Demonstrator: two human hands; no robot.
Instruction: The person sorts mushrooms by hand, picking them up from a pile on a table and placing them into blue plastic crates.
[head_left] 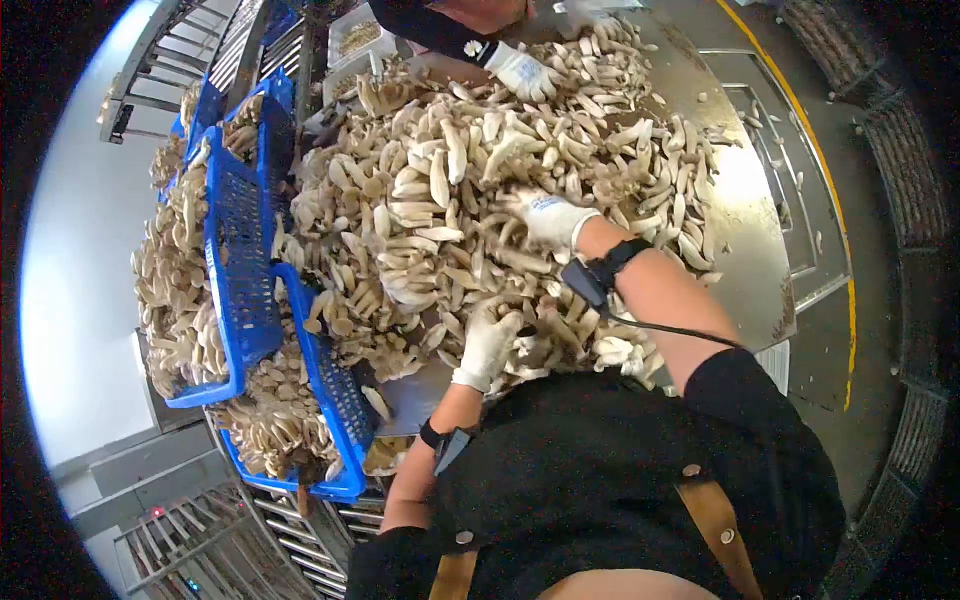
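Note:
A large heap of pale, thick-stemmed mushrooms [440,185] covers the metal table in front of me. My left hand [486,345], in a white glove, is closed at the near side of the heap. A small dark piece [526,331] shows beside its fingers; what exactly the hand grips I cannot tell. Farther right, my right hand [552,218], also gloved, reaches into the middle of the pile. Its fingers are smeared by motion and partly lost among the mushrooms.
Blue plastic crates [245,270] full of mushrooms stand along the left. Across the table, a co-worker's gloved hand [525,74] rests on the heap near a white bin [358,38]. The metal table [745,215] ends at the right, beside a yellow floor line [822,165].

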